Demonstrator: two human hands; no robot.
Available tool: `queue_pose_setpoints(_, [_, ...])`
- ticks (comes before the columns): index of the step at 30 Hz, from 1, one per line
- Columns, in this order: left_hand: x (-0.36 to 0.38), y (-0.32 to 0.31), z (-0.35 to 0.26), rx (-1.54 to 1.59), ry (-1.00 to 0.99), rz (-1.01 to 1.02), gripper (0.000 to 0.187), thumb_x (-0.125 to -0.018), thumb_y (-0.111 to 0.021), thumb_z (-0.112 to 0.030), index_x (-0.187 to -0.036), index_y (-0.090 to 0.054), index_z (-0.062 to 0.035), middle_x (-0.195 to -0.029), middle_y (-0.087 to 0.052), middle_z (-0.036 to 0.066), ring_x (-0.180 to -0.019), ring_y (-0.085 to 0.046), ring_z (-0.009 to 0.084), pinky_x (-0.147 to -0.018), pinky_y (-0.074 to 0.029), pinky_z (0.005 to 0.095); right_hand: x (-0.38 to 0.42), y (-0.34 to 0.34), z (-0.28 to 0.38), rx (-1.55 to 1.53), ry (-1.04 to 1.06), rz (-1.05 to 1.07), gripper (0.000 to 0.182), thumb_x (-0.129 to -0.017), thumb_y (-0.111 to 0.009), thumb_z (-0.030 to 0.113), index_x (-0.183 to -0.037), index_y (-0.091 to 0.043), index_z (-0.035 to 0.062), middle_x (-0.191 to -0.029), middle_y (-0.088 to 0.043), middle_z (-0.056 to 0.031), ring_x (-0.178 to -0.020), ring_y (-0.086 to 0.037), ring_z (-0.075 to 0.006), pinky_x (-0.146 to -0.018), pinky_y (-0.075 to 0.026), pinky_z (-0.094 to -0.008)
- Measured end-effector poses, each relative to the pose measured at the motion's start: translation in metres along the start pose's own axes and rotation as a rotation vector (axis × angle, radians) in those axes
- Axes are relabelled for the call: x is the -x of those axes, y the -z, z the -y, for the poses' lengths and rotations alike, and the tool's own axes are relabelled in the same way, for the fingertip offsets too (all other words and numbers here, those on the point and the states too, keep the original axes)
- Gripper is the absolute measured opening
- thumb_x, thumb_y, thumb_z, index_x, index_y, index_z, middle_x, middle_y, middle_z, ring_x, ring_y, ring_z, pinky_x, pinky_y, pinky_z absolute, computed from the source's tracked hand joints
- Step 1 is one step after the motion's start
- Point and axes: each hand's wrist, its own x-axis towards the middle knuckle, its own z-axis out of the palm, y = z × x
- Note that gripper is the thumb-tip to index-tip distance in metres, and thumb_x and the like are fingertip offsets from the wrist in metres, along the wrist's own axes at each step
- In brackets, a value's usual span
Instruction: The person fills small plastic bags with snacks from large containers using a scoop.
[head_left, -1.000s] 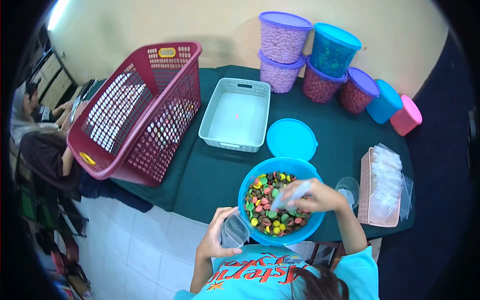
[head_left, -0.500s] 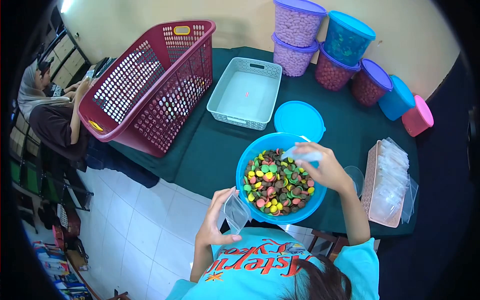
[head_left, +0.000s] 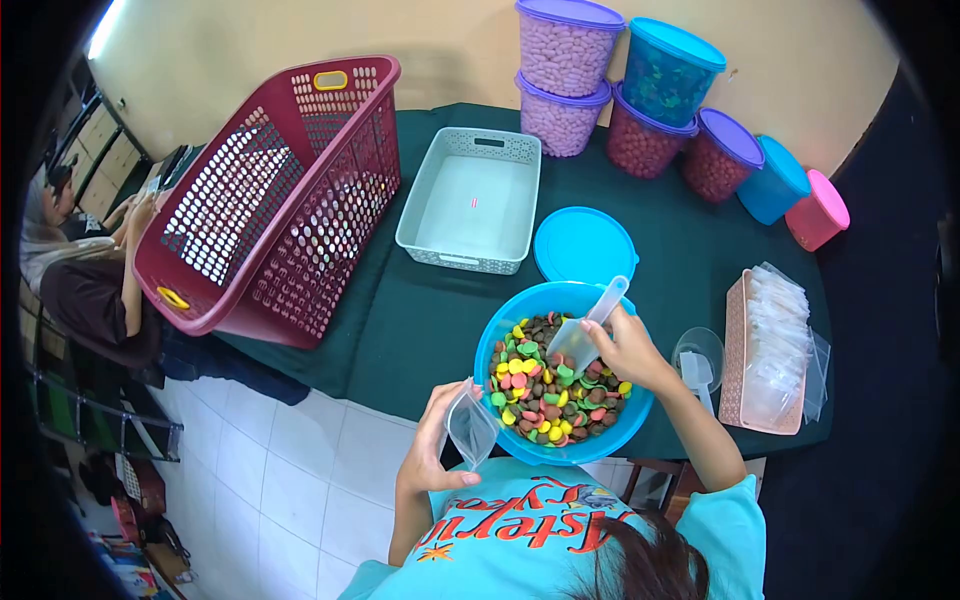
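Note:
A blue tub (head_left: 640, 408) full of small brown, green, yellow and pink discs stands at the table's front edge. My right hand (head_left: 618, 345) is closed round a translucent scoop (head_left: 575, 345), whose blade dips into the discs and whose handle end points up toward the back. At the tub's left side, my left hand (head_left: 435, 440) holds a clear plastic bag (head_left: 471, 430) with its mouth spread apart; no discs show in it. A round blue lid (head_left: 584, 245) lies behind the tub.
Left of the tub are a pale green basket (head_left: 470, 195) and a tall maroon basket (head_left: 345, 225). Lidded tubs (head_left: 660, 75) line the wall. A pink basket of clear bags (head_left: 735, 380) and a clear round dish (head_left: 698, 350) are at right. Another person (head_left: 95, 290) is far left.
The scoop has turned in my right hand and its blade now reaches into the discs. My left hand still holds the bag. The whole view has shifted slightly.

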Motion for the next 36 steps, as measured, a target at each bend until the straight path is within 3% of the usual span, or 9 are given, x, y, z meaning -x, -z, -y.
queue_pose_setpoints(2, [-0.008,0.011,0.002,0.03,0.011,0.03,0.102,-0.046,-0.074,-0.046,-0.125,-0.033,0.0053,-0.118,-0.034,0.015,-0.116,-0.038,0.0303,-0.097,-0.029,0.0422,0.0,-0.006,-0.001,-0.119,-0.146,0.08,0.025,-0.086,-0.05,0.02,-0.093,-0.045,-0.0034,-0.075,-0.058,-0.0161,-0.065,-0.06,-0.0226,-0.056,-0.047,-0.0353])
queue_pose_setpoints(6, [-0.027,0.039,0.008,0.015,0.0,0.175,0.099,-0.047,-0.074,-0.041,-0.125,-0.033,0.0048,-0.118,-0.036,0.016,-0.114,-0.039,0.0298,-0.096,-0.03,0.041,0.001,-0.008,0.013,-0.198,-0.257,0.147,0.024,-0.086,-0.049,0.02,-0.095,-0.045,-0.0013,-0.083,-0.058,-0.0148,-0.074,-0.059,-0.021,-0.063,-0.046,-0.0335])
queue_pose_setpoints(15, [-0.08,0.095,0.016,0.057,0.049,0.432,0.1,-0.045,-0.074,-0.044,-0.122,-0.036,0.0066,-0.116,-0.037,0.017,-0.112,-0.041,0.0315,-0.095,-0.031,0.0423,0.01,-0.023,0.021,-0.295,-0.466,-0.001,0.028,-0.087,-0.049,0.02,-0.102,-0.043,-0.0017,-0.092,-0.056,-0.0141,-0.085,-0.056,-0.0214,-0.072,-0.045,-0.0339])
queue_pose_setpoints(19, [-0.094,0.114,0.026,0.054,0.046,0.495,0.099,-0.044,-0.074,-0.043,-0.122,-0.037,0.0062,-0.115,-0.039,0.018,-0.111,-0.042,0.0313,-0.094,-0.031,0.041,0.02,-0.042,0.037,-0.478,-0.752,-0.153,0.026,-0.087,-0.048,0.018,-0.104,-0.043,-0.0006,-0.094,-0.056,-0.0118,-0.089,-0.054,-0.017,-0.076,-0.044,-0.0311])
queue_pose_setpoints(22, [-0.106,0.124,0.03,0.096,0.038,0.554,0.096,-0.047,-0.074,-0.039,-0.124,-0.036,0.0041,-0.114,-0.04,0.018,-0.11,-0.042,0.0303,-0.094,-0.032,0.0397,0.026,-0.063,0.039,-0.352,-0.45,-0.597,0.02,-0.088,-0.046,0.015,-0.101,-0.043,0.0007,-0.1,-0.054,-0.0127,-0.091,-0.053,-0.0163,-0.081,-0.042,-0.0301])
queue_pose_setpoints(25, [-0.113,0.127,0.031,0.133,0.015,0.633,0.094,-0.049,-0.074,-0.036,-0.125,-0.035,0.002,-0.115,-0.041,0.018,-0.109,-0.042,0.0293,-0.093,-0.033,0.0392,0.025,-0.067,0.039,-0.402,-0.39,-0.719,0.02,-0.088,-0.047,0.015,-0.101,-0.043,-0.0002,-0.102,-0.054,-0.0127,-0.092,-0.053,-0.0161,-0.082,-0.042,-0.0312])
queue_pose_setpoints(31, [-0.111,0.128,0.032,0.142,-0.013,0.726,0.096,-0.048,-0.073,-0.04,-0.124,-0.035,0.0041,-0.114,-0.04,0.019,-0.108,-0.043,0.0309,-0.091,-0.033,0.04,0.027,-0.066,0.035,-0.179,-0.412,-0.454,0.021,-0.088,-0.047,0.017,-0.1,-0.044,-0.0006,-0.095,-0.054,-0.0107,-0.089,-0.055,-0.0175,-0.078,-0.044,-0.032])
queue_pose_setpoints(33, [-0.109,0.129,0.032,0.145,-0.015,0.736,0.096,-0.048,-0.073,-0.04,-0.124,-0.035,0.0041,-0.115,-0.04,0.019,-0.108,-0.043,0.0309,-0.091,-0.033,0.0401,0.027,-0.06,0.044,-0.381,-0.614,-0.274,0.022,-0.088,-0.047,0.015,-0.104,-0.043,0.0008,-0.099,-0.053,-0.0097,-0.092,-0.052,-0.015,-0.08,-0.042,-0.0298])
queue_pose_setpoints(36, [-0.108,0.128,0.03,0.157,0.006,0.74,0.096,-0.048,-0.073,-0.04,-0.124,-0.035,0.004,-0.115,-0.039,0.019,-0.108,-0.044,0.0307,-0.091,-0.034,0.0403,0.031,-0.069,0.034,-0.325,-0.491,-0.267,0.022,-0.087,-0.049,0.018,-0.099,-0.045,0.0004,-0.09,-0.054,-0.0094,-0.084,-0.055,-0.0162,-0.072,-0.045,-0.0312])
